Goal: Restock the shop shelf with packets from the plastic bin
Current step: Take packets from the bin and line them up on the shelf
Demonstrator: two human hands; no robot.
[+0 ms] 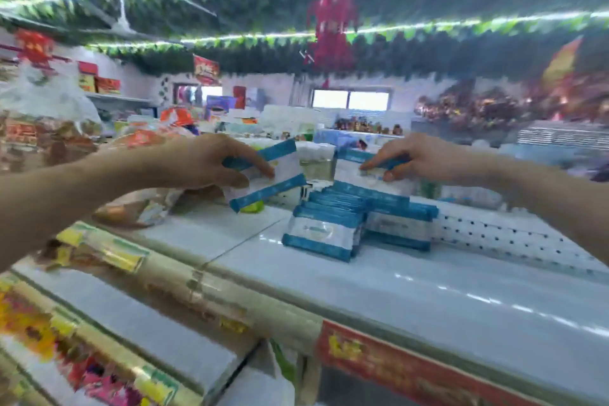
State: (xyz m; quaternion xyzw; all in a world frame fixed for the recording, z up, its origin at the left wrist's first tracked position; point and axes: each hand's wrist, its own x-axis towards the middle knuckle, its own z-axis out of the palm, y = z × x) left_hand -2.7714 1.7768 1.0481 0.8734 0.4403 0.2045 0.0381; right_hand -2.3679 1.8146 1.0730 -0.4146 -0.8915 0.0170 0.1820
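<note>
Bare forearms stretch in from both sides of the frame at mid-height. Just left of centre, the left hand (pixel 204 160) grips a blue-and-white packet (pixel 280 171), fingers curled over it and thumb beneath, holding it tilted above the white shelf (pixel 395 280). Right of centre, the right hand (pixel 425 155) pinches a second packet (pixel 349 173) over the row of packets (pixel 329 231) on the shelf at centre. Bagged goods (pixel 49 128) fill the left edge. A red ornament (pixel 331 26) hangs among leafy garlands (pixel 230 10) along the top.
</note>
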